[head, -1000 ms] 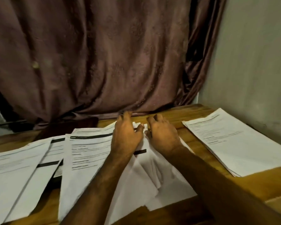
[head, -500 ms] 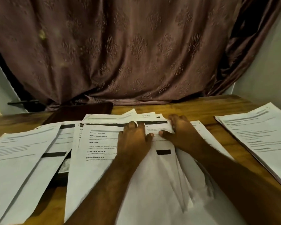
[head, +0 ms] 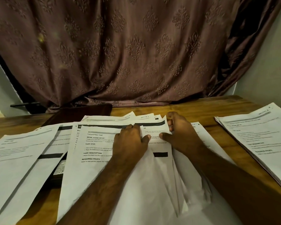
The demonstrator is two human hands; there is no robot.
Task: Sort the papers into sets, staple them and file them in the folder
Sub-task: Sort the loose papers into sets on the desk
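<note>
At table centre: fanned papers [head: 104, 148], light, floppy, slippery. Left hand [head: 130, 143] flat, fingers straight, pressing top sheet. Right hand [head: 180, 133] pinching sheet edge. Best hold: top corners, pinch gently.

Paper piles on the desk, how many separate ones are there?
3: a left pile, a fanned middle pile under both hands, a right pile. Overlaps may hide more.

Both hands shifted up the fanned middle stack: left hand [head: 131, 142] now lies flat on the top sheet [head: 104, 143], right hand [head: 180, 133] pinches a folded sheet [head: 154, 127] by its right edge, lifting it. Camera view moved closer.
</note>
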